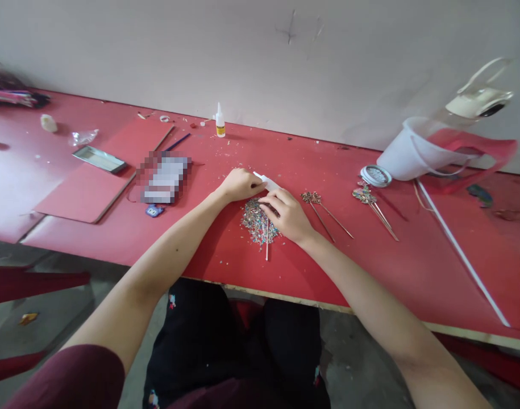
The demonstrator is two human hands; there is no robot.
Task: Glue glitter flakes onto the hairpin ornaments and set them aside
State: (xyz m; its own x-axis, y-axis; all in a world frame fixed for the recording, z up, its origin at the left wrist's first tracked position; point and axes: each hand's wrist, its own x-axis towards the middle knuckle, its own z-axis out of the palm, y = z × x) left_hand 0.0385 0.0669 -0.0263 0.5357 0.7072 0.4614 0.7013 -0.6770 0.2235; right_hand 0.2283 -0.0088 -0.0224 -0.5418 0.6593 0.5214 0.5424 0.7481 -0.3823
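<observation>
My left hand is closed, its thumb and fingers pinched against a white tapered bottle. My right hand lies just beside it, fingers curled in at the near side of the bottle; what they grip is hidden. Below both hands spreads a pile of small glittering chips. A thin metal stick runs out from under the right fingers toward the table's near edge. To the right lie a two-pronged hairpin with a bare metal flower head and another hairpin with a coloured head.
A small glue bottle stands upright near the wall. On the red table, a blurred-out phone-like rectangle, a shallow tray and a folder-like board lie left. A white bucket and a long white rod are right.
</observation>
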